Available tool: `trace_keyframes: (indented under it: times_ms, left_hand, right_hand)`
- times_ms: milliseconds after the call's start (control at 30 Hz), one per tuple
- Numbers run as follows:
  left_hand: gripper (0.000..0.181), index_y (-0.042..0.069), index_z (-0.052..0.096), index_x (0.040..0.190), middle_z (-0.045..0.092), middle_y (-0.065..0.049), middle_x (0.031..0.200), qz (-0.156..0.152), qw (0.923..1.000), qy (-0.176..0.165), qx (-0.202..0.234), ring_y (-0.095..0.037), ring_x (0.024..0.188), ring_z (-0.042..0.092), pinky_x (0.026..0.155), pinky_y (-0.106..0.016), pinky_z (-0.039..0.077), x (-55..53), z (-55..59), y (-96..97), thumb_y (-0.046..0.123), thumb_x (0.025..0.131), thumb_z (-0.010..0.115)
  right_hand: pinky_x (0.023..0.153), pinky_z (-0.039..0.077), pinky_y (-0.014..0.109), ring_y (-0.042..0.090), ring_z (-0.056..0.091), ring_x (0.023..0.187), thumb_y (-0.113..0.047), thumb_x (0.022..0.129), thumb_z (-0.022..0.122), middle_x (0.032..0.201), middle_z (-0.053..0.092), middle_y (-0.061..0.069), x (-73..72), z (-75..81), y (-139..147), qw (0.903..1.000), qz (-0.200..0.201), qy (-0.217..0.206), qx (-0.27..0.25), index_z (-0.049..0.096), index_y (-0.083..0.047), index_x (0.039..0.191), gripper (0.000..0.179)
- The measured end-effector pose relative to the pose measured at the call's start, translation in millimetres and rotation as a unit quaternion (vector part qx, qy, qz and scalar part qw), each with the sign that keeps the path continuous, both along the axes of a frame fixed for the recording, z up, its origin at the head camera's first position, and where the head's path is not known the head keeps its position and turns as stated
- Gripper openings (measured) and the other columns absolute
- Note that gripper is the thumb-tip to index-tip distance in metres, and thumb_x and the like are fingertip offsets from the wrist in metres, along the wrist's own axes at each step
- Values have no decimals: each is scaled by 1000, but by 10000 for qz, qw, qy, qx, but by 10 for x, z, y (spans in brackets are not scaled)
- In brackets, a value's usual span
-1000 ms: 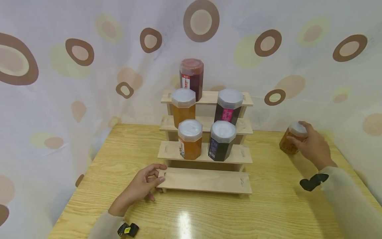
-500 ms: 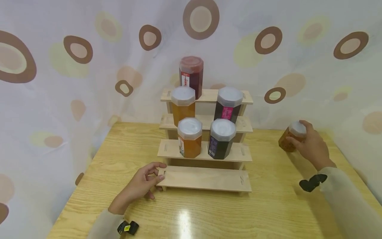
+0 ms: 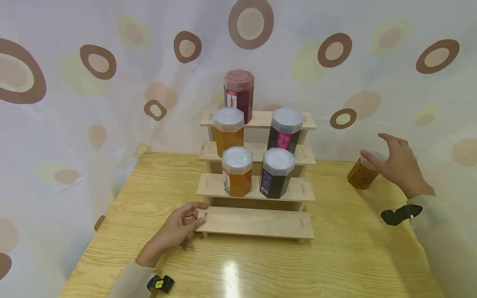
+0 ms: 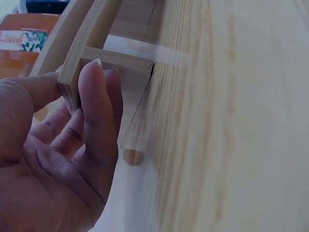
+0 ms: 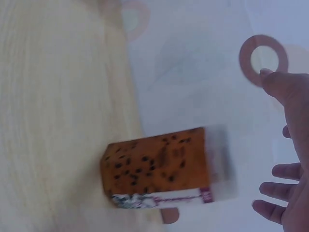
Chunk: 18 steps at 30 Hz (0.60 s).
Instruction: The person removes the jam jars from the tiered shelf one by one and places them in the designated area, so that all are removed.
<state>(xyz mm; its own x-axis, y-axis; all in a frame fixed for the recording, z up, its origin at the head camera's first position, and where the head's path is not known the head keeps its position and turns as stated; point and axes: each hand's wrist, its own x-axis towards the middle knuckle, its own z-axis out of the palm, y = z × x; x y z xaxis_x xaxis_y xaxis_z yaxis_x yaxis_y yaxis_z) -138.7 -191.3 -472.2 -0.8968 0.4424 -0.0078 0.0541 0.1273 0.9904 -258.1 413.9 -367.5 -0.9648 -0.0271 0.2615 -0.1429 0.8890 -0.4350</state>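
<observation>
On the table's left-middle, my left hand (image 3: 173,231) grips the left end of the lowest step of a tiered wooden display stand (image 3: 257,223). In the left wrist view its fingers curl round the step's corner (image 4: 72,72). At the right stands an octagonal jar (image 3: 360,174) of orange-brown contents with dark specks and a pale lid. My right hand (image 3: 400,167) hovers just above and beside this jar, thumb and fingers spread. The right wrist view shows the hand (image 5: 294,121) apart from the speckled jar (image 5: 154,166), holding nothing.
The stand's upper steps bear a red jar (image 3: 244,99), an amber jar (image 3: 229,142), a dark jar with a pink label (image 3: 275,138), an orange jar (image 3: 240,182) and a dark jar (image 3: 275,184). A patterned cloth (image 3: 283,25) hangs behind the wooden table (image 3: 335,256).
My right hand has let go of the speckled jar and lifted up and slightly right, its fingers spreading. The jar stays on the table. My left hand keeps its hold on the stand.
</observation>
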Motion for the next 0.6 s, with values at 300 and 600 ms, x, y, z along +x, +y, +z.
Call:
trace_keyframes:
  times_ms: [300, 600]
  left_hand:
    - [40, 2, 52, 143, 47, -13, 97, -19, 10000, -14, 19, -30, 73, 73, 41, -41, 59, -1, -1, 2, 12, 106, 63]
    - [40, 1, 52, 143, 49, -14, 97, -11, 10000, -17, 33, -32, 75, 73, 41, -40, 59, 2, 15, -1, 12, 106, 62]
  right_hand:
    - [97, 35, 82, 63, 37, 130, -46, 102, 63, 152, 32, 40, 21, 394, -268, 9992, 33, 245, -303, 19, -3, 164, 87]
    - [107, 32, 79, 56, 39, 138, -39, 102, 67, 157, 35, 31, 60, 734, -678, 9948, 379, 616, -713, 25, -12, 165, 80]
